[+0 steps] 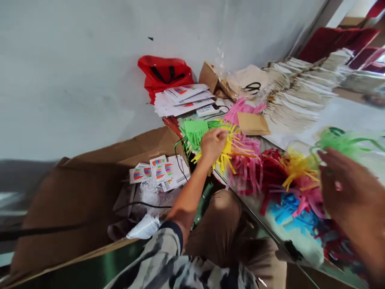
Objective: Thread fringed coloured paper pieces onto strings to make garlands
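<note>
Pinching yellow fringe (231,147) beneath it, your left hand (212,143) looks closed; whether your blurred right hand (350,180) grips the adjacent green strips (339,140) is unclear. Hasty pulling could snag the yellow on pink fringe (245,168).

1. Your right hand (350,186) is blurred; the right edge cuts off its arm (373,245).
2. You can't tell whether it grips the blurred green strips (337,140).
3. Your left hand (213,143) hides its own grip.
4. The cards' (159,170) small print is unreadable.
</note>
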{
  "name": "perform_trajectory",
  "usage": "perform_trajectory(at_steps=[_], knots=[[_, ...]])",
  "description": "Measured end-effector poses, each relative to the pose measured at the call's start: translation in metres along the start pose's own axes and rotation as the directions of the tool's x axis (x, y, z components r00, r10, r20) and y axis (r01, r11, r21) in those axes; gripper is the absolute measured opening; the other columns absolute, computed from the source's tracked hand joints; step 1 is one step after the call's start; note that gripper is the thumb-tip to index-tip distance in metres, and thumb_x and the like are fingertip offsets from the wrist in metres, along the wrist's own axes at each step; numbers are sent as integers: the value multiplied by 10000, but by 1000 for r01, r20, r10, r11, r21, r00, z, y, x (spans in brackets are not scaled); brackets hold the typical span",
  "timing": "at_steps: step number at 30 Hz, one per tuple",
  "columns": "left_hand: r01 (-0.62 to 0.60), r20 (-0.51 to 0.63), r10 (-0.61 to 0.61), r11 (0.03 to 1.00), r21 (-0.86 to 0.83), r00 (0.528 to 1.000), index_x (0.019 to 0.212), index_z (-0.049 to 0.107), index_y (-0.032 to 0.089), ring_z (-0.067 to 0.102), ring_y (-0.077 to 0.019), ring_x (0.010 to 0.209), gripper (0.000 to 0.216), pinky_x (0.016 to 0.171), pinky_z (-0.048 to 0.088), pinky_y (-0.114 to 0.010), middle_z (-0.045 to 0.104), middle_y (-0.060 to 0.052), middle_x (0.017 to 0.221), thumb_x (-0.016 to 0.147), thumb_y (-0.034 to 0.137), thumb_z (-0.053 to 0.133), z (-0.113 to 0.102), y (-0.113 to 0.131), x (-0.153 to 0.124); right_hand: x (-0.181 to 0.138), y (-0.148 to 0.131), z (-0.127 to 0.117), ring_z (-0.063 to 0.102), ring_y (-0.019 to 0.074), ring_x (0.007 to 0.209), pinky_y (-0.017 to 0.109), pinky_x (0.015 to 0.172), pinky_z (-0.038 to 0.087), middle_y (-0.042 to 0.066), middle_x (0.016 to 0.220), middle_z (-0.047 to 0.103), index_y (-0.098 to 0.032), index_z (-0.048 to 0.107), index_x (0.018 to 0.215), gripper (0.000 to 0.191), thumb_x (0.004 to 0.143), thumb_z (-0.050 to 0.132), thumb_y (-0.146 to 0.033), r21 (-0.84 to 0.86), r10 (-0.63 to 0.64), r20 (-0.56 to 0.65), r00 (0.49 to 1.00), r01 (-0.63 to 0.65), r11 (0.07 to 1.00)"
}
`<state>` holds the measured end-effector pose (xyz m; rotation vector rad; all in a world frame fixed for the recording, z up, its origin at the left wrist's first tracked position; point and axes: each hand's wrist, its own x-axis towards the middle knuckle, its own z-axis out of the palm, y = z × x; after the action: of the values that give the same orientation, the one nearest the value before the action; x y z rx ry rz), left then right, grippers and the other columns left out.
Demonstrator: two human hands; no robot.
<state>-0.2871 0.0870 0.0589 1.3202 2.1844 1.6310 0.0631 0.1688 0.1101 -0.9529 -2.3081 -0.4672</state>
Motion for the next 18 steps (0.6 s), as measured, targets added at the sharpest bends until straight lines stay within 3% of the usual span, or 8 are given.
perform_trajectory(at_steps=[1,3,5,7,10,13,15,18], knots=[[80,-133,-65,991,111,989,979,753,207,688,-222,1016,172,980,495,-346,778,-67,1064,993,258,589,-16,-15,20,0,-5,10,709,329,1153,470,833,525,109,1415,714,-273,633,1457,454,1069,439,-406,-18,-85,35,996,86,996],[285,-366,-183,926,247,912,1114,715,221,660,-243,1139,175,1063,452,-370,753,-79,1179,990,295,616,-48,-46,51,-6,-12,28,713,325,1114,483,845,493,80,1353,753,-268,677,1387,407,1071,444,-373,-17,-208,117,971,211,977],[434,-426,-299,861,265,854,1167,684,218,638,-274,1207,261,1056,449,-389,731,-107,1233,937,339,706,-72,-76,69,-15,-17,39,706,336,1111,502,839,465,47,1324,769,-301,693,1355,380,1062,467,-384,-17,-227,161,961,232,973],[478,-398,-361,842,249,844,1078,699,202,684,-282,1081,277,955,485,-376,761,-106,1101,866,357,789,-85,-101,76,-22,-23,41,688,374,1138,539,841,454,49,1338,761,-339,683,1372,398,1037,506,-460,-8,-201,180,963,205,979],[432,-331,-349,873,226,877,937,717,203,700,-218,878,187,826,479,-308,772,-44,931,832,325,812,-87,-123,76,-19,-36,34,664,435,1172,614,845,439,76,1374,736,-459,608,1461,501,974,543,-557,47,-156,138,978,151,987],[332,-302,-260,919,215,917,912,743,207,684,-172,822,132,784,454,-267,773,-7,897,871,331,767,-81,-129,71,-4,-59,28,655,455,1175,667,861,421,68,1394,720,-561,563,1471,534,939,583,-522,97,-119,73,990,112,989],[275,-292,-208,938,212,934,916,767,202,679,-172,810,169,773,450,-264,776,-6,884,902,368,737,-79,-128,67,9,-76,27,652,439,1195,662,914,437,60,1408,711,-529,621,1421,479,946,608,-469,150,-139,93,986,125,981],[210,-283,-143,952,224,948,922,797,200,680,-190,826,230,799,453,-280,786,-23,889,952,399,686,-82,-124,61,28,-104,31,632,414,1249,622,992,454,87,1408,707,-383,740,1278,332,976,603,-396,236,-207,143,968,170,957]])
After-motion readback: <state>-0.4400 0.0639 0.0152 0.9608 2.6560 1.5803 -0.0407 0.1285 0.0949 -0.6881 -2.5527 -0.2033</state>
